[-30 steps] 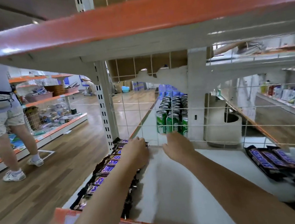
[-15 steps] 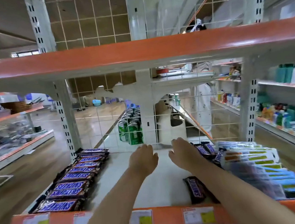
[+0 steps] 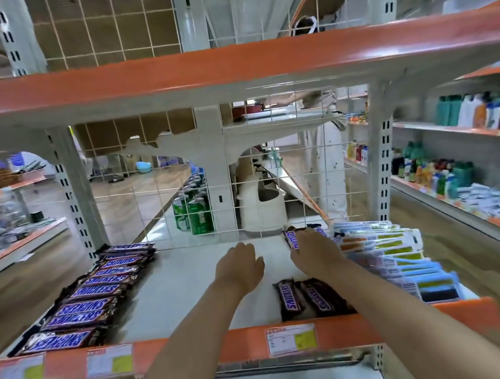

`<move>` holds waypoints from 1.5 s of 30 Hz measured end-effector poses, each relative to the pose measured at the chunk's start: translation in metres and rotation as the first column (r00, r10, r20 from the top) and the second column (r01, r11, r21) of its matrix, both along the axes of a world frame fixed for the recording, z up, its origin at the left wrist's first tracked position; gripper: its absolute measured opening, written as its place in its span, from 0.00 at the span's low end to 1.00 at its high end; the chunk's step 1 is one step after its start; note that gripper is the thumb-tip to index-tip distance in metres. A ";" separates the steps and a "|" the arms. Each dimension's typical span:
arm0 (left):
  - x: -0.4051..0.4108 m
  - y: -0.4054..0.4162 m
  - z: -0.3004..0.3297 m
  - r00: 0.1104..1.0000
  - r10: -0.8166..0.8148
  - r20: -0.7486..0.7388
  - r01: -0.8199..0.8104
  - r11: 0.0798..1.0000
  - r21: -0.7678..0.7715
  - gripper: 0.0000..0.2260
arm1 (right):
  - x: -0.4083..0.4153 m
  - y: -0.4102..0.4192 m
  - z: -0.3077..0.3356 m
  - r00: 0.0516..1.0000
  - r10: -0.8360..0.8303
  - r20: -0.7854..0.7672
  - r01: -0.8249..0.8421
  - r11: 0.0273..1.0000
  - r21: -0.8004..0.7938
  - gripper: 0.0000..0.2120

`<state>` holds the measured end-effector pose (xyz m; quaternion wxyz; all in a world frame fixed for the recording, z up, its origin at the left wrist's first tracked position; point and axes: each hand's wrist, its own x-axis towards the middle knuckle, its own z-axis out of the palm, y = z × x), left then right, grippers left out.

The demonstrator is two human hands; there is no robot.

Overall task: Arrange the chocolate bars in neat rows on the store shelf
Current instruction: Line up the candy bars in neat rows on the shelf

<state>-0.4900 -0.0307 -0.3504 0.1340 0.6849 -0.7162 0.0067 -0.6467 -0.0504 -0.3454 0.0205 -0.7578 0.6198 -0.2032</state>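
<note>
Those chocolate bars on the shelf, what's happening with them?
A person is stocking Snickers bars on a store shelf. A neat row of bars already runs along its left side. The right hand reaches onto loose bars at the back, the left hand hovers open over bare shelf, and two more bars wait at the front.
</note>
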 end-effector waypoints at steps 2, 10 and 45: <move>-0.003 -0.001 -0.001 1.000 -0.008 0.005 0.008 1.000 0.004 0.17 | -0.003 -0.002 -0.001 1.000 -0.006 0.004 0.006 1.000 0.011 0.15; -0.005 -0.008 -0.010 1.000 -0.025 0.017 0.024 1.000 0.009 0.16 | -0.006 -0.014 -0.009 0.999 -0.046 -0.009 0.046 0.996 0.072 0.14; 0.070 -0.035 -0.022 0.996 0.079 -0.049 -0.076 0.996 0.048 0.19 | 0.033 -0.085 -0.029 0.872 -0.321 -0.370 0.370 0.926 0.069 0.16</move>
